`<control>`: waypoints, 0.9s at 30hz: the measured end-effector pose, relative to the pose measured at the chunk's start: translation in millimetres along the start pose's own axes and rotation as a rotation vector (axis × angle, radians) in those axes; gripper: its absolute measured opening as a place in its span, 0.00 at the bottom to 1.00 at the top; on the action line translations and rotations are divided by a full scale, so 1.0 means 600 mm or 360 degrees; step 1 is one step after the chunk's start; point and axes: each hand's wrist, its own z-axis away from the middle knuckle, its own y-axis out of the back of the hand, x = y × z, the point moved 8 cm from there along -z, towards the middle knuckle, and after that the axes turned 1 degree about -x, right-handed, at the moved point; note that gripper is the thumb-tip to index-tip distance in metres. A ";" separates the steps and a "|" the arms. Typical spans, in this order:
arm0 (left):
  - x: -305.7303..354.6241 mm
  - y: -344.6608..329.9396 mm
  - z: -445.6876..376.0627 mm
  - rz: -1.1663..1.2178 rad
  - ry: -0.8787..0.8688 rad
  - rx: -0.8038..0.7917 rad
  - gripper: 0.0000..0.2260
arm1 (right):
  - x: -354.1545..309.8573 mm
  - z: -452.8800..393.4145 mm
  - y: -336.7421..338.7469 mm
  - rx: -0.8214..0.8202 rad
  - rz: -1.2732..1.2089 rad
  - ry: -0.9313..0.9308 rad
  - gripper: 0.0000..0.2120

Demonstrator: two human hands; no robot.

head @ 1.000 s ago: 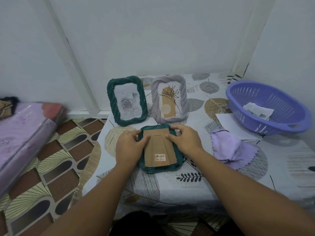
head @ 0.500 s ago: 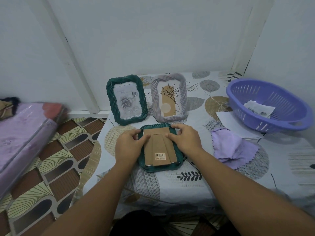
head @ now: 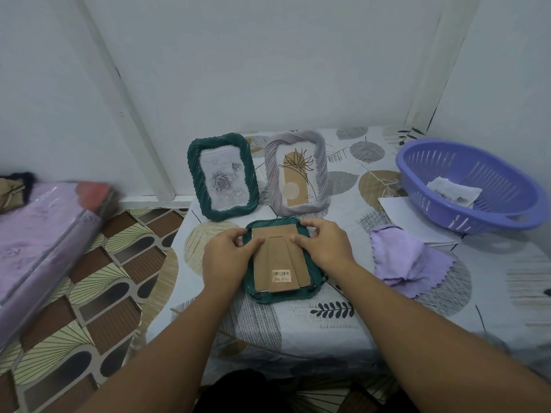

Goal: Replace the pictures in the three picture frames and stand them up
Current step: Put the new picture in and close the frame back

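A dark green frame [head: 280, 296] lies face down on the table, its brown cardboard back [head: 280, 260] with a fold-out stand and barcode sticker facing up. My left hand [head: 226, 260] grips the frame's left edge, thumb pressing on the cardboard. My right hand [head: 325, 248] grips the right edge, thumb on the cardboard too. Behind, a second green frame [head: 222, 175] with a grey rose picture stands upright. Beside it stands a lilac frame [head: 296, 174] with a line-drawn flower picture.
A purple basket [head: 471, 186] with loose pictures sits at the right, a white sheet [head: 402, 216] under its edge. A lilac cloth [head: 408, 257] lies right of my hands. The table [head: 328, 329] ends at the left; a purple mattress [head: 38, 234] lies on the floor.
Both hands stay on the face-down frame; the thumbs have shifted slightly on the cardboard back. The camera tilted a little.
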 end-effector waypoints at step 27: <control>-0.001 -0.004 0.000 0.0066 0.0057 -0.0080 0.20 | -0.004 0.005 0.002 -0.0025 -0.0018 -0.0013 0.23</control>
